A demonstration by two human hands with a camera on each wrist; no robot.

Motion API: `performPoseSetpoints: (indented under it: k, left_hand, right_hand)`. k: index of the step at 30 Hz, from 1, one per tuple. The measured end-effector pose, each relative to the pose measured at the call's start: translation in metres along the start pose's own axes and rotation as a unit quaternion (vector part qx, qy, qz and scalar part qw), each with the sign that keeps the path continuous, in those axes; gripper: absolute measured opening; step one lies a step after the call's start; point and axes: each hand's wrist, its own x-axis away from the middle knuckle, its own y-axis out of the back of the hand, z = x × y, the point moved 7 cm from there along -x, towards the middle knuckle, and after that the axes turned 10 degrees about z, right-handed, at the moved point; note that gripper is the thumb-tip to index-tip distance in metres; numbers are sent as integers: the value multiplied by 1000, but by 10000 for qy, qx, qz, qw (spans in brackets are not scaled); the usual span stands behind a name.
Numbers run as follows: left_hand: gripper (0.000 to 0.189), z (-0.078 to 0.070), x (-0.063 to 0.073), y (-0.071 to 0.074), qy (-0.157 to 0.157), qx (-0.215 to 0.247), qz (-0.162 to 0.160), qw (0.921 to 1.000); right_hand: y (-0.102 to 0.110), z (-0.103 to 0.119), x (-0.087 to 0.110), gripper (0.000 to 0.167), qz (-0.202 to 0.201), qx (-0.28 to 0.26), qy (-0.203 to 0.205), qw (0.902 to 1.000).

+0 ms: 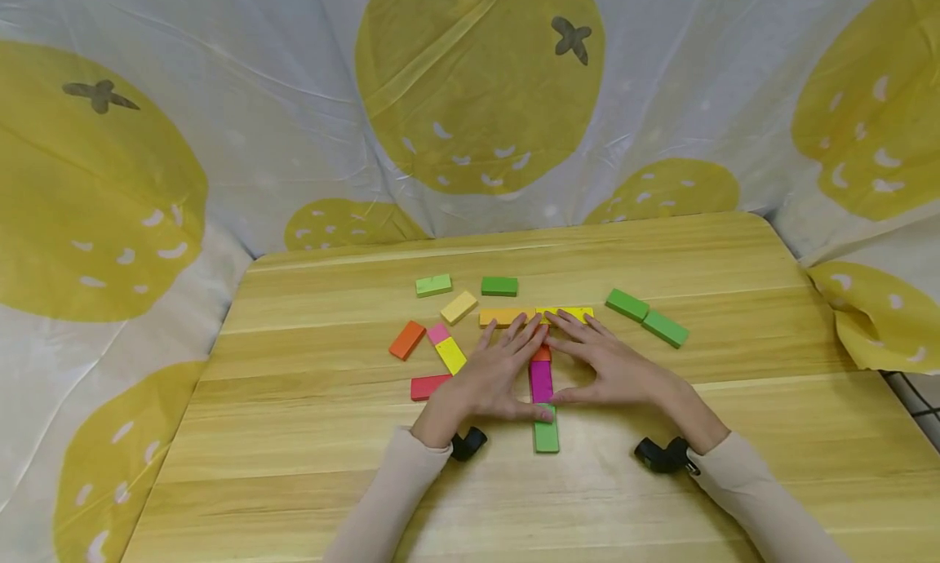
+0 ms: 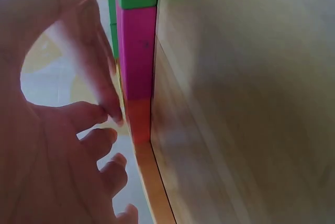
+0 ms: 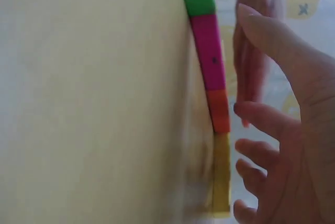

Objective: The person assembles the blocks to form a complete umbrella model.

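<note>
Wooden blocks lie in a T on the table. Its crossbar is an orange block [image 1: 494, 318] beside a yellow block [image 1: 585, 312]. The stem runs toward the person: a red-orange block [image 3: 219, 110], a magenta block [image 1: 541, 380] and a green block [image 1: 547, 439]. Over the left of the T spreads my left hand [image 1: 490, 377], fingers pointing at the crossbar, thumb over the green block. My right hand [image 1: 617, 371] mirrors it from the right. Both hands hold nothing, and their fingertips nearly meet above the junction. Whether any fingertip touches a block cannot be told.
To the left lie an orange block [image 1: 407, 340], a red block [image 1: 429, 387], a pink block [image 1: 438, 334] against a yellow one, and a pale-yellow block [image 1: 458, 308]. Farther back are light-green [image 1: 434, 285] and green [image 1: 499, 286] blocks. Two green blocks [image 1: 665, 329] touch at right.
</note>
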Motion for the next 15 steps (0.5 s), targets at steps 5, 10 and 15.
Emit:
performPoseSetpoints:
  k: [5, 10, 15]
  left_hand:
    - [130, -4, -4, -2, -3, -15, 115, 9999]
    - [134, -5, -8, -3, -21, -50, 125, 9999]
    - [136, -4, -12, -4, -22, -121, 96, 9999]
  right_hand:
    - [17, -17, 8, 78, -209, -534, -149, 9982]
    - [36, -45, 18, 60, -685, -752, -406, 9940]
    - [49, -71, 30, 52, -1327, -534, -885, 9857]
